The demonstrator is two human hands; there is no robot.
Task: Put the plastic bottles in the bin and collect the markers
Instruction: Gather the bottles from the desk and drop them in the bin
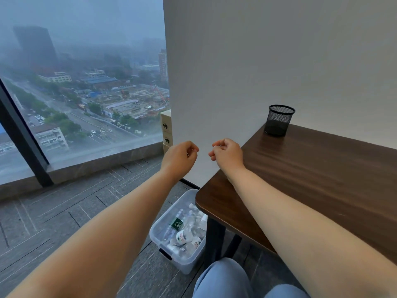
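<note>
Both arms were extended forward, with the left hand (180, 154) at 10 o'clock of frame centre and the right hand (225, 152) just beside it at 2 o'clock; the two were near each other but apart. Both hands were loosely curled, fingers bent inward, gripping nothing. The clear plastic bin (160, 224) stood on the floor at 6 o'clock, partly under the corner of the brown counter (322, 179). Several plastic bottles (184, 233) lay inside it. A black mesh pen holder (279, 120) stood upright at 1 o'clock on the counter's far corner, against the wall; its contents could not be determined.
</note>
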